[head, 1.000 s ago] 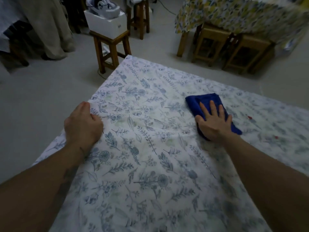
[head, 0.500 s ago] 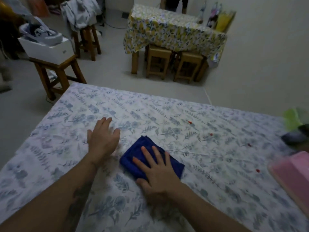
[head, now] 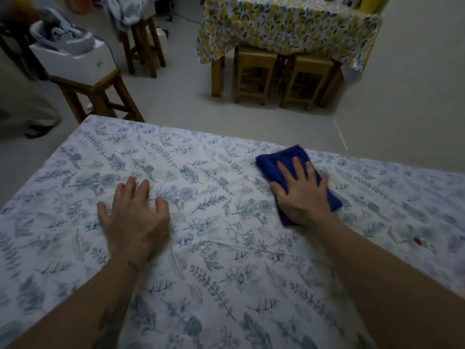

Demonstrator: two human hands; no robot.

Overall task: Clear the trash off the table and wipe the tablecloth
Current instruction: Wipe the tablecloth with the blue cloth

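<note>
A white tablecloth (head: 214,260) with a blue leaf print covers the table in front of me. A folded dark blue cloth (head: 284,159) lies on it near the far edge, right of the middle. My right hand (head: 303,195) presses flat on the blue cloth with fingers spread, covering its near half. My left hand (head: 134,217) rests palm down on the bare tablecloth to the left, fingers apart, holding nothing. A small red speck (head: 417,240) lies on the tablecloth at the right.
Past the table's far edge is grey floor. A wooden stool (head: 100,96) carrying a white box (head: 73,59) stands by the far left corner. Further back stands a table with a yellow leaf cloth (head: 289,28) and two wooden stools (head: 254,71) under it.
My right hand has slid the blue cloth from the middle out to the right and toward the far edge. My left hand stays flat on the tablecloth. The view has swung left.
</note>
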